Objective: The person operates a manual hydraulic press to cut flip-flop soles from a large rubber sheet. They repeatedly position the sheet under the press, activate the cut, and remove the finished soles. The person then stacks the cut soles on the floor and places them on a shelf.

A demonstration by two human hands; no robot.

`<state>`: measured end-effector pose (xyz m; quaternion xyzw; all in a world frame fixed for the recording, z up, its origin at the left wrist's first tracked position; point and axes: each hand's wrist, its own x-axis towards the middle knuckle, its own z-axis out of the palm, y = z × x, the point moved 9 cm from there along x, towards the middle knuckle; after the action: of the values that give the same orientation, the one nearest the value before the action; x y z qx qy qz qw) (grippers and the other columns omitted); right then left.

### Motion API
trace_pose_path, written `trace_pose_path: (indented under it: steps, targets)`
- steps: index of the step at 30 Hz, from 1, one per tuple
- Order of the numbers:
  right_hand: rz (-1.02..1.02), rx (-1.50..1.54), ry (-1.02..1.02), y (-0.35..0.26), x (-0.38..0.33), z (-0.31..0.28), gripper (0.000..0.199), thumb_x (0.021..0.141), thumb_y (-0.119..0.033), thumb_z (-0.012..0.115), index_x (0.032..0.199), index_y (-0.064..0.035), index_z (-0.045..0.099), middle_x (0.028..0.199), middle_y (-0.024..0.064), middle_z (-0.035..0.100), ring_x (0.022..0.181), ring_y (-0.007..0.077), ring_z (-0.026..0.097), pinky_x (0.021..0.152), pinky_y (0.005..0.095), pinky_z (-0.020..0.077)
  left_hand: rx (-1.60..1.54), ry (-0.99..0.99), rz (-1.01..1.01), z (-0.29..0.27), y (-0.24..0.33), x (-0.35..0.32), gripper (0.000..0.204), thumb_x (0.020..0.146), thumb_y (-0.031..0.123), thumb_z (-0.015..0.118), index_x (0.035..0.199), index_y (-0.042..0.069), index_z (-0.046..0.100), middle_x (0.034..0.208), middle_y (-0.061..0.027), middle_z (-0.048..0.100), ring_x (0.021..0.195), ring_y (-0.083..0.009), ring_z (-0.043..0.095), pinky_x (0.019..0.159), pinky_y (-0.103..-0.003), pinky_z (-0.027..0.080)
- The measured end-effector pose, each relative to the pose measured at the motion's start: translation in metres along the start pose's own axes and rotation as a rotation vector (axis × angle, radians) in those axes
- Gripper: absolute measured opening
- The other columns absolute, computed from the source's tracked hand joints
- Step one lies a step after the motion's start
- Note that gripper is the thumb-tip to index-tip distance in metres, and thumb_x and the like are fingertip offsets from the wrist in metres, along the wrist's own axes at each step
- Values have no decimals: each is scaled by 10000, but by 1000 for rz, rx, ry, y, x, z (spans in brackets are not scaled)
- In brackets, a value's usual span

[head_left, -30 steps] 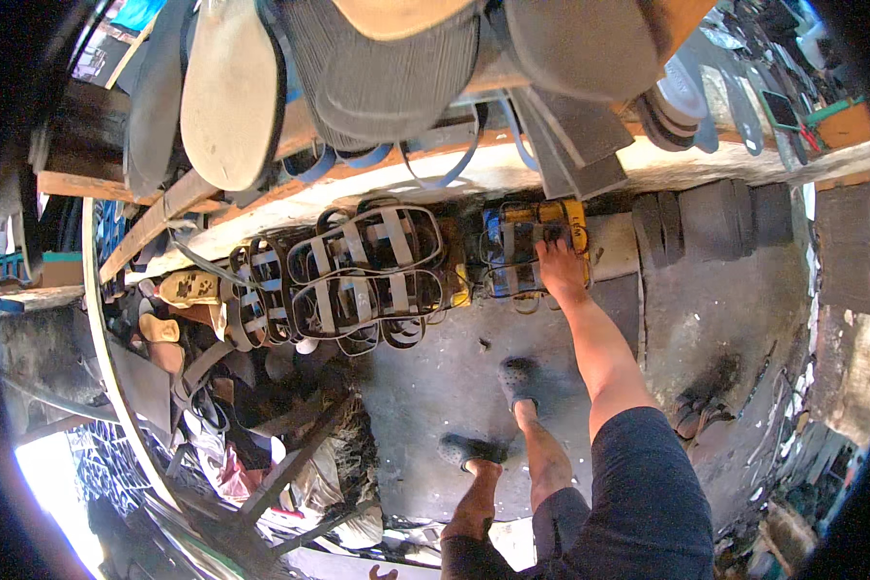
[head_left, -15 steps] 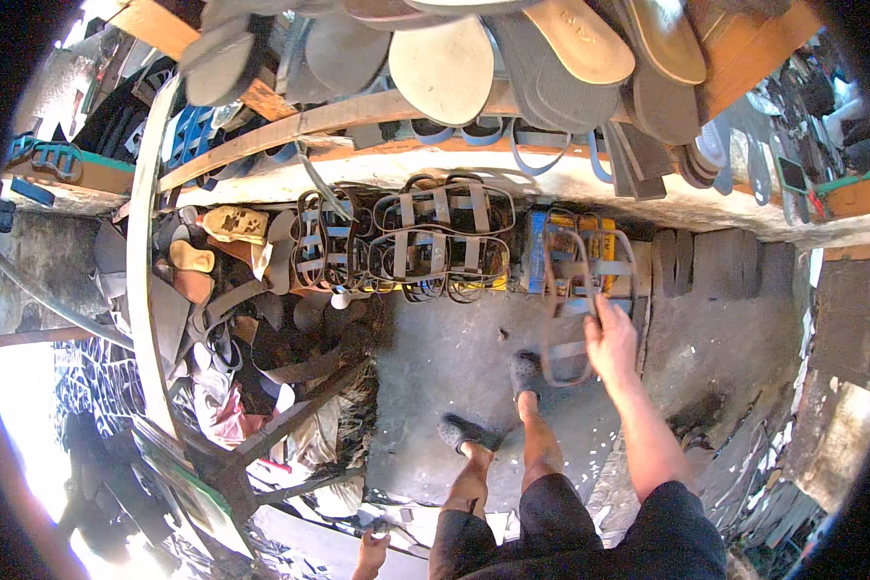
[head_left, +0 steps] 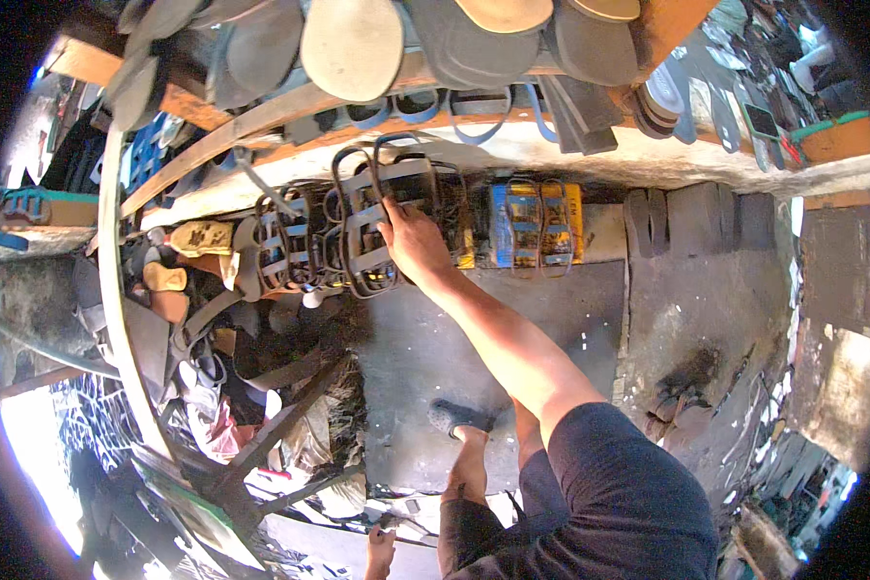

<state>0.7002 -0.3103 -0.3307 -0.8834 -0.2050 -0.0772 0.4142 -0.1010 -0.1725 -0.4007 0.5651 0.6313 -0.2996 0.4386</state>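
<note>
My right hand [head_left: 418, 244] reaches forward to the middle stack and is closed on the edge of a sandal strap frame [head_left: 365, 232], a dark oval loop with grey cross straps. More such looped frames [head_left: 290, 237] hang or stand close by on its left. To its right, a pair of loop frames with grey-blue straps [head_left: 527, 228] lies against a yellow and blue box [head_left: 572, 222]. Low in the picture my left hand [head_left: 380, 554] is curled round something small and dark that I cannot make out.
Overhead, a wooden shelf [head_left: 261, 116] carries several shoe soles [head_left: 353, 43]. A pale upright post [head_left: 116, 290] stands on the left beside heaped sole scraps [head_left: 169, 280]. Dark flat soles [head_left: 710, 217] lean on the wall to the right. Sandals [head_left: 681, 406] sit on the floor.
My right hand has let go of the strap frame at the yellow and blue box, where it now rests. It has moved left and taken hold of another frame in the middle stack.
</note>
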Motion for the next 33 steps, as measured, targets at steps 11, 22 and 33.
trace_pose_path:
  steps: [11, 22, 33]
  targets:
    - [757, -463, -201, 397, -153, -42, 848, 891, -305, 772, 1580, -70, 336, 1044, 277, 727, 980, 461, 700, 856, 538, 565, 341, 3, 267, 39, 9, 39, 722, 915, 280, 760, 1497, 56, 398, 949, -68, 697, 744, -184, 615, 703, -352, 525]
    - [820, -367, -666, 249, -261, -46, 528, 918, -292, 716, 1316, 28, 582, 1202, 305, 679, 1098, 463, 668, 954, 525, 527, 19, 149, -105, 32, -8, -42, 869, 898, 459, 778, 1543, 32, 382, 1122, -160, 750, 1035, -247, 703, 906, -394, 548]
    - [-295, 10, -998, -330, -146, 129, 543, 915, -290, 657, 1383, -47, 530, 1016, 279, 710, 935, 491, 672, 823, 583, 520, -388, 123, -267, 78, -109, -105, 917, 892, 505, 754, 1566, 34, 345, 1286, -185, 708, 1224, -310, 647, 1044, -393, 500]
